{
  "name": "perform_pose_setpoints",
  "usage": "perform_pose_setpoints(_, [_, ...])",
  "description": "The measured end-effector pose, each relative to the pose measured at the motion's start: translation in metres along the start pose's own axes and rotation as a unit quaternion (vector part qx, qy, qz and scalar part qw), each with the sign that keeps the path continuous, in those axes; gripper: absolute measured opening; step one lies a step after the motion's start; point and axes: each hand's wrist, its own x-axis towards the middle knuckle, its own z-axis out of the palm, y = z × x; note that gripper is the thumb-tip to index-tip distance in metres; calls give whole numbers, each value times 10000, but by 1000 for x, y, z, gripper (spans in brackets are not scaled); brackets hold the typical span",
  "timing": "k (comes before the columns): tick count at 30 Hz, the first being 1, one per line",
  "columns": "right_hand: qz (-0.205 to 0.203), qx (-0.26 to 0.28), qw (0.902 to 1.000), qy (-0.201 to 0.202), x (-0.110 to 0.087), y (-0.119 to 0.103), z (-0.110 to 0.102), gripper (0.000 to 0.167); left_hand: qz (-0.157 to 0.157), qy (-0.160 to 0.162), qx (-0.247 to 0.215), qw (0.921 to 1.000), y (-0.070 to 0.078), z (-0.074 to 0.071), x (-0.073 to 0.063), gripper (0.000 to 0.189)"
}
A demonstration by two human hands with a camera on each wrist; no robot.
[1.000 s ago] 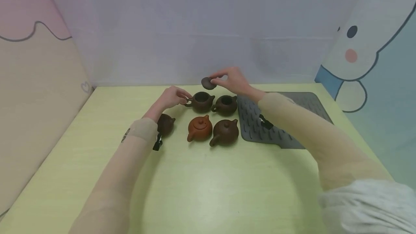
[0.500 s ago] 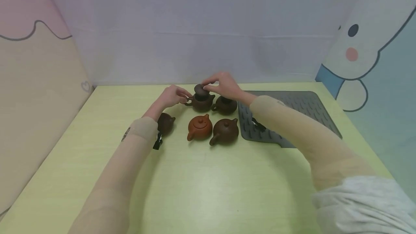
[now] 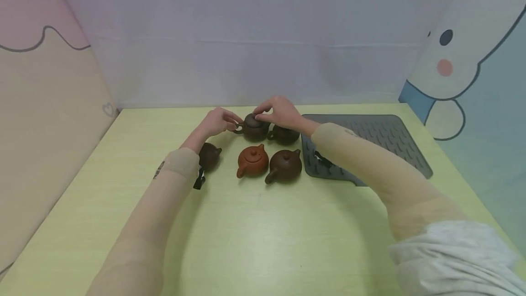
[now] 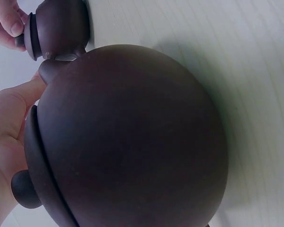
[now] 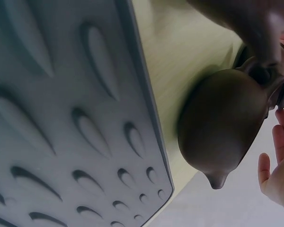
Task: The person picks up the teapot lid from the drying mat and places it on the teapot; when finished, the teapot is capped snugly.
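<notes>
A dark brown teapot (image 3: 255,133) stands at the back left of a group of teapots. My left hand (image 3: 218,121) pinches its handle from the left side. From the right, my right hand (image 3: 281,112) pinches the knob of a dark lid (image 3: 252,121), which is over that teapot's mouth. In the left wrist view, the finger and thumb of the right hand (image 4: 8,21) show on the knob, with the lid (image 4: 33,37) at the teapot's rim. Another dark teapot (image 3: 286,135) stands just right of it, partly hidden under the right hand.
Nearer stand an orange-brown teapot (image 3: 253,162) and a dark brown one (image 3: 285,167), both lidded. Another lidded teapot (image 3: 210,156) sits beside the left wrist. A grey ridged mat (image 3: 370,136) lies at the right, partly under the right forearm. A pale wall (image 3: 263,72) rises behind.
My right hand has brought the lid down and left from the air behind the teapots onto the back left teapot's mouth. My left hand has stayed at the handle.
</notes>
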Motion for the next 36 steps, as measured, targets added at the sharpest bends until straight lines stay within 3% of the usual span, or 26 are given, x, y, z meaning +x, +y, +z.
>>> perform_pose_setpoints(11, [71,-137,9998,-96,-1,3,2,25,-14,-16,-37,10000,2,1,2,30])
perform_pose_setpoints(27, [238,123,9996,-86,-5,8,5,27,28,-11,-183,9998,4,4,1,30])
perform_pose_setpoints(36, [105,267,9996,-58,-5,10,9,26,36,-13,-190,9998,2,7,2,30])
